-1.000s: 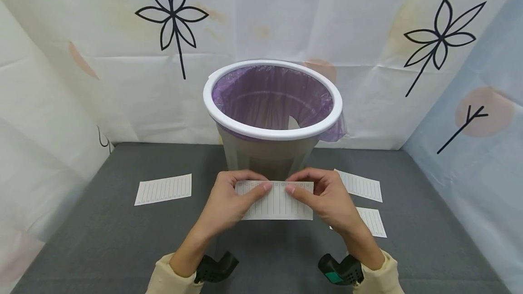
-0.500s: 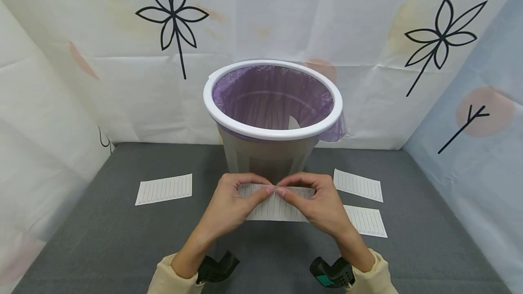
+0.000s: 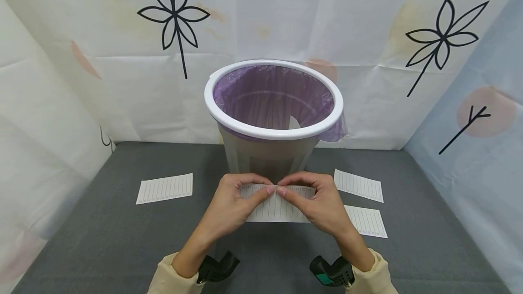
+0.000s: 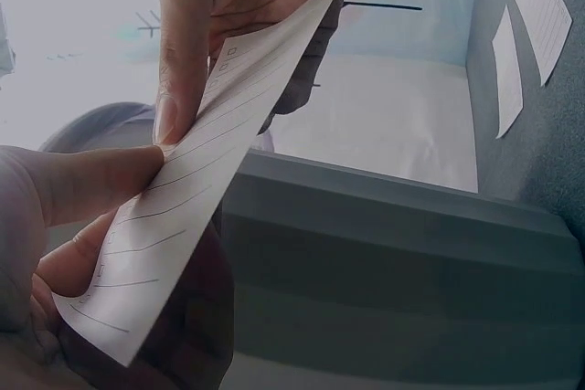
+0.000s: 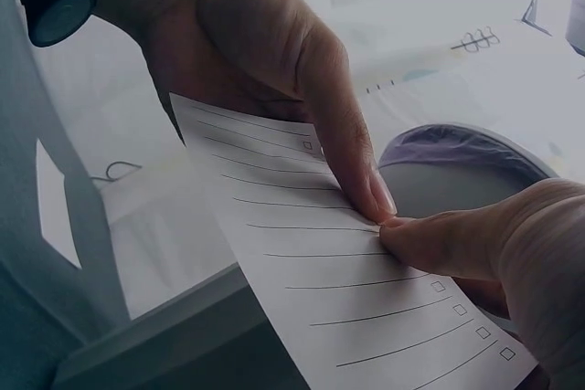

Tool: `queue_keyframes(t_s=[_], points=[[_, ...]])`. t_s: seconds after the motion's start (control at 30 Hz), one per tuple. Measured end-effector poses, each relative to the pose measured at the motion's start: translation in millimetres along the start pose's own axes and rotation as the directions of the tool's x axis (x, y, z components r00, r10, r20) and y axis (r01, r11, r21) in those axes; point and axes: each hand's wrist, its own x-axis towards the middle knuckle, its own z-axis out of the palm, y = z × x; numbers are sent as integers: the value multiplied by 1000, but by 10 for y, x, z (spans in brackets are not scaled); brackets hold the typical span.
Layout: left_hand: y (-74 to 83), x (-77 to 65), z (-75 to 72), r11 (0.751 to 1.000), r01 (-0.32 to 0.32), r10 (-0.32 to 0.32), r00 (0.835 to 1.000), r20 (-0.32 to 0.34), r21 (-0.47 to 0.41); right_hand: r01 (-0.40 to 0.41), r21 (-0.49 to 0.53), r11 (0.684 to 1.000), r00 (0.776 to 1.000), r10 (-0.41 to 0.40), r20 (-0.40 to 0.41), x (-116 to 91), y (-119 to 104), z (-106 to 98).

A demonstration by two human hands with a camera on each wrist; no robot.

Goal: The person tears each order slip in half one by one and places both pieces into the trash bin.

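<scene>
A white lined paper slip (image 3: 278, 210) with small checkboxes along one edge is held up in front of the bin. My left hand (image 3: 234, 199) pinches its top edge near the middle, thumb on the near face. Right beside it, my right hand (image 3: 320, 201) pinches the same edge, and the two thumb tips meet. The left wrist view shows the slip (image 4: 183, 207) bowed slightly, its fingers partly hidden behind it. From the right wrist, the slip (image 5: 320, 262) looks whole along its visible lines, with both thumbs close together at the checkbox edge.
Behind the hands stands a bin with a white rim (image 3: 273, 134) and a purple liner (image 3: 253, 94); a white paper piece (image 3: 293, 123) shows inside. One lined slip (image 3: 165, 188) lies at left, two more, a far slip (image 3: 359, 185) and a near slip (image 3: 367, 221), at right on the grey table (image 3: 122, 248).
My right hand has shifted left along the slip's top edge, bringing its thumb against the left thumb. The slip has dipped slightly at the top. Little differs over the last half second.
</scene>
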Motion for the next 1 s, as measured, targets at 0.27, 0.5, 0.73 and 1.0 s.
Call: queue_keyframes(t_s=[0.27,0.5,0.73,1.0], points=[[0,0,13,1000,9,-9,1000,-6,9,3,-2,1000,1000,-3,-5,-3,14,6],[9,-6,19,999,-5,5,1000,2,38,4,-19,1000,1000,-4,-10,-4,5,12],[-7,-9,17,999,-4,3,1000,5,45,22,-22,1000,1000,-22,-9,-4,-5,23],[-20,3,15,999,45,-45,999,-3,-30,146,-9,989,989,-146,-20,9,-2,56]])
